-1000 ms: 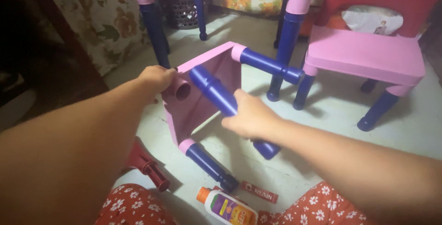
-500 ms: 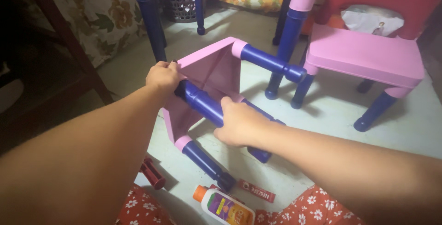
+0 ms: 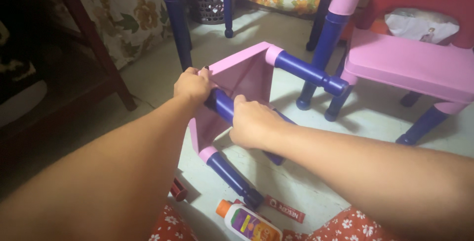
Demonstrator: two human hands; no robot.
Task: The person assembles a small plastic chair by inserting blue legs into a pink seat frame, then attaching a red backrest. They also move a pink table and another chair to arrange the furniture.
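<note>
A small pink stool (image 3: 242, 75) is seen lying on its side on the pale floor (image 3: 296, 182), its seat turned towards the left and its blue legs pointing out to the right and towards the camera; the left hand (image 3: 193, 86) is closed over the upper edge of the pink seat, at the place where a blue leg (image 3: 221, 105) meets it; the right hand (image 3: 253, 122) is wrapped around that same leg, fingers curled shut over it, just beside the left hand; the far part of the leg is hidden under the right hand, so its full run cannot be told; another blue leg (image 3: 308, 72) is held clear of the floor at the top of the stool, and a lower one (image 3: 231, 176) is laid along the floor near the person's lap.

Close to the end of the lower leg a white glue bottle with an orange cap (image 3: 247, 221) is found lying flat, and a small red packet (image 3: 285, 209) lies just beside it; a dark red object (image 3: 178, 189) is partly seen at the left forearm's edge. A pink chair with blue legs (image 3: 410, 66) stands to the right, well apart from the hands; the blue-and-pink legs of a worktop (image 3: 177, 19) rise behind the stool.
</note>
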